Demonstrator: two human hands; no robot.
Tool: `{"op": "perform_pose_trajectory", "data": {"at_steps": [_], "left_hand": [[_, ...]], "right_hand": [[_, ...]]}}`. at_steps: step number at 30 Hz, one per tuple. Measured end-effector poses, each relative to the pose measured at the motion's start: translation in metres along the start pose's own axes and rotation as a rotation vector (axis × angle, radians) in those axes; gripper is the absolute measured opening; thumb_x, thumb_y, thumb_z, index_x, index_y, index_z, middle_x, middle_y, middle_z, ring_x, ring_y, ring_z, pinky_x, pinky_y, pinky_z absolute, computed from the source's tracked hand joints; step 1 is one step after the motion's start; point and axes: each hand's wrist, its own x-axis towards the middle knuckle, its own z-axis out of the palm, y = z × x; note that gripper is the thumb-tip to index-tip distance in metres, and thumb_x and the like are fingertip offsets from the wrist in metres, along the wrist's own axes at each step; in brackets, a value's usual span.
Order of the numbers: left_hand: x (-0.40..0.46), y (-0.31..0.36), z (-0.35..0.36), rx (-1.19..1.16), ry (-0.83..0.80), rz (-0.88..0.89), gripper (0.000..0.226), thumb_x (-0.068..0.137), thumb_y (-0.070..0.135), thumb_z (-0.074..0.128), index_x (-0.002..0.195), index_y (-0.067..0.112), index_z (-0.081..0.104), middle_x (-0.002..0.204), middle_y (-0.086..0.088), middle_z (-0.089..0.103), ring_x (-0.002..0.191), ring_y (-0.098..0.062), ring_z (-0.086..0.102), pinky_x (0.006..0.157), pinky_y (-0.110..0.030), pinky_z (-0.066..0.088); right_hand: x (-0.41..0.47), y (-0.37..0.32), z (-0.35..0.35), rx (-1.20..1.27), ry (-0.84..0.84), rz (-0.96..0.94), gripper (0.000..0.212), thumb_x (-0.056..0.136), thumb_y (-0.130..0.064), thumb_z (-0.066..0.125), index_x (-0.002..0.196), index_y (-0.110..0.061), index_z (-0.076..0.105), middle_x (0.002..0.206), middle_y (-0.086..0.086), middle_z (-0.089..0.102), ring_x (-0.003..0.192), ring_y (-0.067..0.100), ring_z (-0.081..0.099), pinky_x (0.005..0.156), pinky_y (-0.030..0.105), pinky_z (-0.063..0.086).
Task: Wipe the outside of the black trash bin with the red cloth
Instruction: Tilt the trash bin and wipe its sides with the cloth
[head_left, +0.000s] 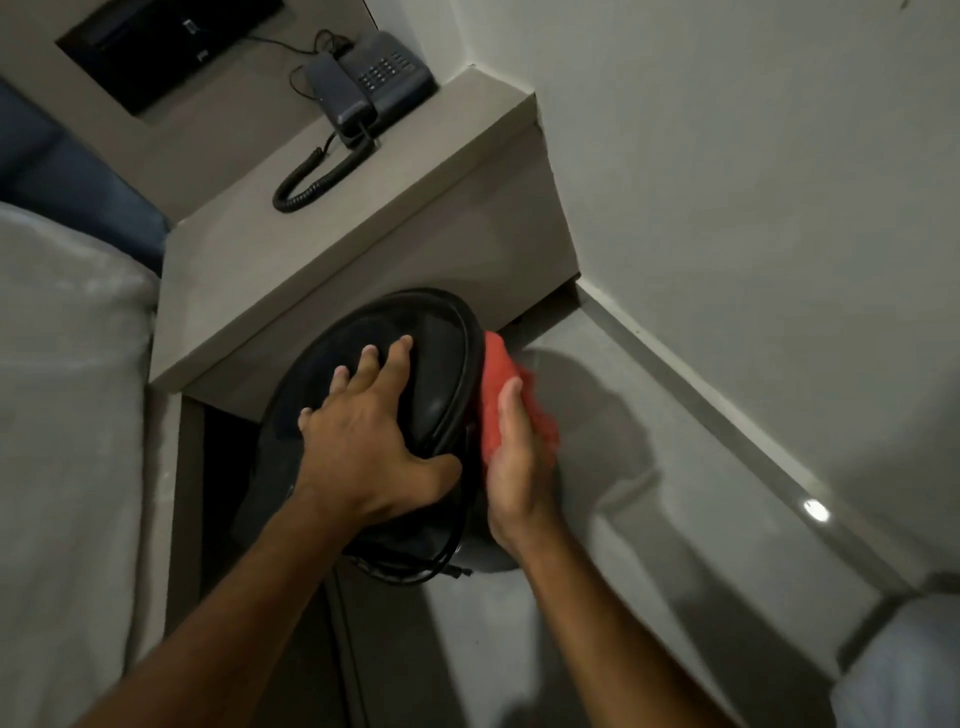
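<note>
Black trash bin (415, 364) on the floor (649, 519), against a grey bedside table (332, 249). Left hand (363, 441) flat on the lid, fingers (400, 358) spread wide, gripping nothing. Right hand (514, 467) pressing red cloth (498, 395) against the bin's right side, fingers hidden behind the cloth. Telephone (374, 83) on the table top.

We see the grey floor (649, 509) carrying the black trash bin (431, 364) beside the bedside shelf (363, 218). The shelf top carries a dark telephone (374, 78), its coiled cord (311, 176) near the front edge.
</note>
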Motion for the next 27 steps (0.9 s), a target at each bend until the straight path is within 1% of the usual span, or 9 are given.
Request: {"op": "perform_pose_trajectory", "data": {"at_steps": [4, 7, 8, 10, 13, 16, 19, 25, 27], "left_hand": [[-0.003, 0.001, -0.008, -0.063, 0.012, -0.014, 0.121, 0.043, 0.066, 0.054, 0.153, 0.036, 0.012, 0.161, -0.007, 0.024, 0.145, -0.038, 0.022, 0.108, -0.067, 0.028], [-0.005, 0.004, -0.008, -0.067, 0.017, -0.006, 0.120, 0.044, 0.068, 0.053, 0.153, 0.036, 0.013, 0.161, -0.007, 0.024, 0.145, -0.038, 0.022, 0.107, -0.067, 0.028], [-0.006, 0.004, -0.007, -0.062, 0.017, 0.000, 0.120, 0.044, 0.068, 0.052, 0.153, 0.036, 0.013, 0.161, -0.007, 0.024, 0.145, -0.038, 0.023, 0.107, -0.068, 0.028], [-0.004, 0.004, -0.006, -0.059, 0.022, 0.004, 0.120, 0.044, 0.069, 0.052, 0.153, 0.036, 0.014, 0.161, -0.007, 0.025, 0.145, -0.038, 0.023, 0.107, -0.068, 0.027], [-0.005, 0.002, -0.006, -0.052, 0.033, -0.006, 0.122, 0.042, 0.068, 0.053, 0.153, 0.036, 0.015, 0.161, -0.007, 0.025, 0.144, -0.038, 0.024, 0.106, -0.068, 0.029], [-0.009, -0.003, -0.006, -0.071, 0.019, -0.004, 0.123, 0.042, 0.066, 0.053, 0.154, 0.035, 0.012, 0.162, -0.006, 0.022, 0.145, -0.038, 0.021, 0.107, -0.067, 0.028], [-0.016, -0.008, -0.005, -0.086, 0.005, 0.007, 0.123, 0.045, 0.066, 0.054, 0.154, 0.034, 0.009, 0.163, -0.006, 0.017, 0.147, -0.036, 0.016, 0.109, -0.067, 0.026], [-0.031, -0.023, 0.002, -0.104, 0.014, 0.100, 0.121, 0.048, 0.064, 0.055, 0.154, 0.035, 0.004, 0.164, -0.003, 0.009, 0.150, -0.030, 0.005, 0.112, -0.069, 0.016], [-0.041, -0.025, 0.010, -0.070, -0.002, 0.159, 0.122, 0.048, 0.063, 0.056, 0.155, 0.033, 0.005, 0.164, -0.002, 0.005, 0.150, -0.028, -0.001, 0.114, -0.067, 0.008]], "right_hand": [[-0.024, 0.010, -0.010, 0.004, 0.096, 0.022, 0.066, 0.092, -0.076, 0.041, 0.148, -0.042, 0.045, 0.158, -0.007, 0.045, 0.144, 0.009, 0.042, 0.117, 0.035, 0.036], [-0.043, 0.037, -0.046, -0.243, 0.371, 0.334, 0.078, 0.096, -0.071, 0.033, 0.152, -0.017, 0.042, 0.156, 0.018, 0.043, 0.144, 0.035, 0.039, 0.120, 0.042, 0.025], [-0.054, 0.041, -0.047, -0.200, 0.393, 0.463, 0.080, 0.096, -0.070, 0.034, 0.148, -0.010, 0.046, 0.149, 0.026, 0.049, 0.137, 0.044, 0.046, 0.115, 0.045, 0.031], [-0.074, 0.037, -0.031, 0.177, 0.297, 0.651, 0.087, 0.081, -0.082, 0.037, 0.137, -0.019, 0.057, 0.132, 0.023, 0.066, 0.114, 0.045, 0.066, 0.090, 0.052, 0.054], [-0.087, 0.028, 0.008, 0.607, 0.207, 0.730, 0.090, 0.068, -0.089, 0.037, 0.127, -0.026, 0.064, 0.117, 0.012, 0.078, 0.097, 0.031, 0.077, 0.066, 0.045, 0.064], [-0.067, 0.027, 0.012, 0.761, 0.325, 0.716, 0.092, 0.083, -0.084, 0.033, 0.143, -0.018, 0.055, 0.130, 0.019, 0.069, 0.112, 0.036, 0.069, 0.085, 0.050, 0.059], [-0.042, 0.028, -0.010, 0.661, 0.444, 0.755, 0.088, 0.094, -0.078, 0.023, 0.152, -0.015, 0.045, 0.155, 0.021, 0.047, 0.139, 0.040, 0.046, 0.108, 0.053, 0.041], [-0.030, 0.009, -0.015, 0.217, 0.306, 0.551, 0.106, 0.065, -0.093, 0.037, 0.152, -0.032, 0.041, 0.152, 0.010, 0.052, 0.136, 0.033, 0.050, 0.116, 0.058, 0.037], [-0.034, -0.004, -0.013, 0.215, 0.196, 0.460, 0.110, 0.062, -0.093, 0.039, 0.153, -0.032, 0.040, 0.152, 0.010, 0.051, 0.138, 0.031, 0.049, 0.117, 0.057, 0.036]]}}
